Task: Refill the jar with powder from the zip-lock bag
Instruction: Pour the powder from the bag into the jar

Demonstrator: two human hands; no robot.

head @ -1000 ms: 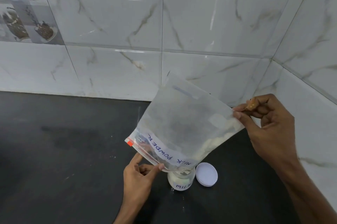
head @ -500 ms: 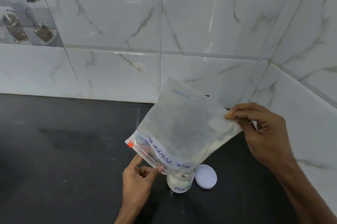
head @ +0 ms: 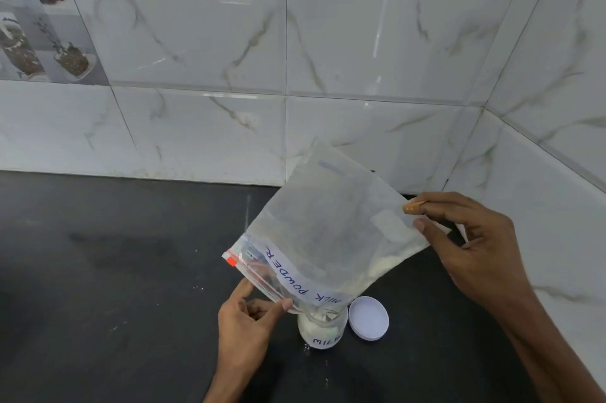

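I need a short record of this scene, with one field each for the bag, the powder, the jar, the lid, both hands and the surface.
bag: zip-lock bag, labelled MILK POWDER, tipped mouth-down over the jar
powder: powder lies along the bag's lower edge
jar: jar upright, open, white powder inside
lid: lid, white, on the counter just right of the jar
left hand: left hand pinches the zip edge
right hand: right hand pinches the raised bottom corner
surface: counter, dark

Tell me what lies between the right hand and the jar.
The bag spans that stretch: the right hand pinches its raised corner, and its mouth sits over the jar. The head view shows it.
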